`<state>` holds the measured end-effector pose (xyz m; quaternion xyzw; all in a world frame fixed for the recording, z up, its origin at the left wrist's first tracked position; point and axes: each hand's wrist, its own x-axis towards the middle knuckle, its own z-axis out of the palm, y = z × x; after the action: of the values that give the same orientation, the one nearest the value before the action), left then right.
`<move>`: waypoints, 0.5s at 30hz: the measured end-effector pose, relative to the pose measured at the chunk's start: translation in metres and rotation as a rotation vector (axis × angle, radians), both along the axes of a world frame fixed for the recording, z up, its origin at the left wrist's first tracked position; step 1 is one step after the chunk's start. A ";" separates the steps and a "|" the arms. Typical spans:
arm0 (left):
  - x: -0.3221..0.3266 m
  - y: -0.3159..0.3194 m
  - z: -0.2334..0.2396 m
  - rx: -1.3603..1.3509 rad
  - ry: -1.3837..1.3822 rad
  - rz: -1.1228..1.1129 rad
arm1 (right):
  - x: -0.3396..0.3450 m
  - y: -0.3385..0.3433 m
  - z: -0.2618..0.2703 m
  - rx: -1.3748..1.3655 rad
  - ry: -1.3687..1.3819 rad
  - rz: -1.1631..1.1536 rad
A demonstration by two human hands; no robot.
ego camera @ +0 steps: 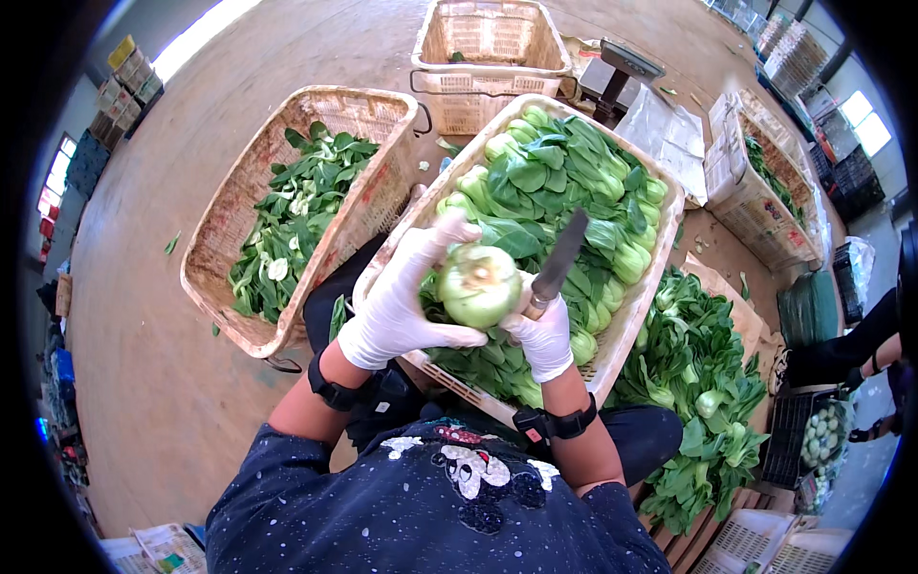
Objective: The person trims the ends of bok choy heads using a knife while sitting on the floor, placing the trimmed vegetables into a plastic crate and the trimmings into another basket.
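Note:
My left hand [401, 308], in a white glove, is spread with its fingers and thumb around the left side of a head of bok choy [479, 285], whose cut base faces up at me. My right hand [542, 331], also gloved, grips a knife [563, 255] with a wooden handle, its dark blade pointing up and away; the thumb side is close by the bok choy. Both hands are over a plastic crate [638, 301] packed with bok choy heads [538, 172]. Whether the right fingers also touch the held head, I cannot tell.
A crate of loose leaves [301, 208] stands at the left, another crate [491, 79] ahead beside a scale [624, 72]. Untrimmed bok choy [696, 394] is piled at the right. Further right are a crate [760, 194] and a person's dark-clothed leg [832, 359].

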<state>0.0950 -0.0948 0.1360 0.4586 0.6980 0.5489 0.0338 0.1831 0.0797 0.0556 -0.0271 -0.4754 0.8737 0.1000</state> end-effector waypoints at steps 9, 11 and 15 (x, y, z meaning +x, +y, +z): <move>-0.003 -0.087 -0.031 0.297 -0.726 -0.009 | -0.053 -0.059 0.048 0.364 0.091 0.356; -0.004 -0.110 -0.017 0.242 -0.602 0.184 | -0.071 -0.077 0.068 0.895 0.414 0.113; -0.005 -0.146 -0.013 0.308 -0.385 0.587 | -0.082 -0.124 0.091 0.717 0.160 0.077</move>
<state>0.0899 -0.2406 0.1230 0.1274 0.6897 0.7099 -0.0635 0.1013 -0.0446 0.1468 0.0958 -0.7426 0.6542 0.1071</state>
